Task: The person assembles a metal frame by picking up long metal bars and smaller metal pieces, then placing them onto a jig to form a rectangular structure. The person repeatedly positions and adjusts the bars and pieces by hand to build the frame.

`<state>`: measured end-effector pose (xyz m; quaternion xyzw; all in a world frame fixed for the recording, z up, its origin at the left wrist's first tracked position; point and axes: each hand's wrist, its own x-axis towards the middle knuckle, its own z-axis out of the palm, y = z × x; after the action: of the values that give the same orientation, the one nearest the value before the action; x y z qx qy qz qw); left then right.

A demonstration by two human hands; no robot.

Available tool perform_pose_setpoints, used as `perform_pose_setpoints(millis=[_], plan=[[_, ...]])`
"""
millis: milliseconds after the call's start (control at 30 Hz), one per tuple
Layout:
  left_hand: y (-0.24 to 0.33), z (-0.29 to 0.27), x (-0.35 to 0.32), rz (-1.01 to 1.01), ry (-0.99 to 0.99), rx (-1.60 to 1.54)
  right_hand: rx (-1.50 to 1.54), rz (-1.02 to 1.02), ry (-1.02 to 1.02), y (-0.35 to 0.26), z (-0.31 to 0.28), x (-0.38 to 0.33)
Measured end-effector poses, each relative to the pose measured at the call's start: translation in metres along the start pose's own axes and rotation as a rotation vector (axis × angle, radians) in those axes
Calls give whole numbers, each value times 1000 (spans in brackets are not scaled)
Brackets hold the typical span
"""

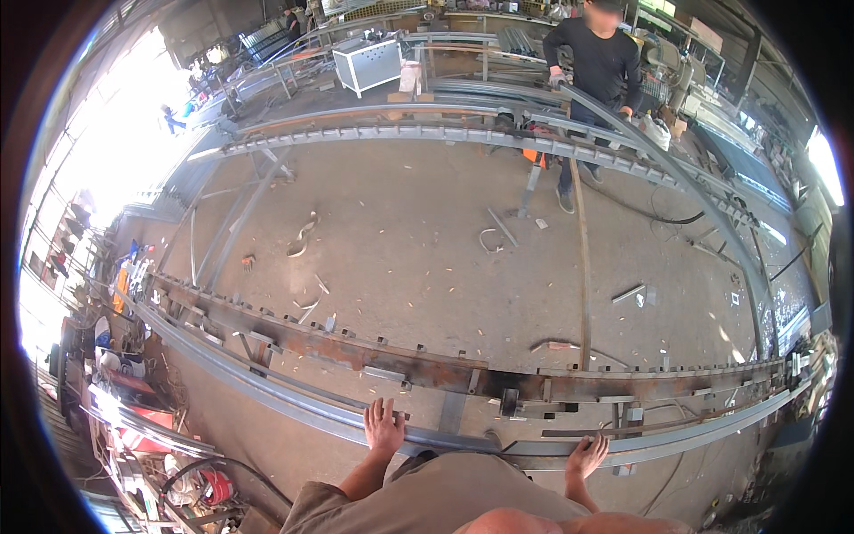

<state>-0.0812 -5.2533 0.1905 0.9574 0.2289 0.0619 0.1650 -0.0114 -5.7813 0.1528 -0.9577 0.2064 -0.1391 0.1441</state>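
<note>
A long grey steel beam (294,405) runs crosswise just in front of my body. My left hand (384,427) lies over it, its fingers stretched forward and slightly apart. Farther right, my right hand (587,456) rests on the same long piece, fingers extended over its edge. Neither hand shows anything separate in its fingers; the underside of both palms is hidden. Just beyond my hands, a rusty brown rail (391,358) with small metal stops along it runs parallel to the beam. A thin dark strip (569,433) lies by my right fingertips.
A second stop-lined rail (382,133) stands across the floor. Behind it, a person in dark clothes (600,58) holds a long steel tube (658,153) slanting down rightward. Metal offcuts (628,293) litter the floor. Tools and a red case (147,431) sit at left.
</note>
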Motion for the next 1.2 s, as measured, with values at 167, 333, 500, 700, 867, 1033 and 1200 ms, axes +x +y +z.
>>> perform_pose_setpoints(millis=[167, 333, 500, 700, 867, 1033, 1200], plan=[[-6, 4, 1, 60, 36, -10, 253, 274, -22, -33, -21, -6], [-5, 12, 3, 99, 54, 51, 295, 25, 66, -95, -60, -13], [-9, 14, 2, 87, 0, 106, 440, -1, -6, -126, -105, 8], [-17, 18, 5, 96, -33, 151, 208, 55, 38, -65, -124, 67], [9, 18, 4, -71, -8, 138, 41, 143, -43, 35, -114, 152], [116, 29, -16, -108, 82, 10, -92, 56, -254, 99, -99, 223], [256, 40, -29, 132, 82, -221, -75, -35, -375, 118, -94, 240]])
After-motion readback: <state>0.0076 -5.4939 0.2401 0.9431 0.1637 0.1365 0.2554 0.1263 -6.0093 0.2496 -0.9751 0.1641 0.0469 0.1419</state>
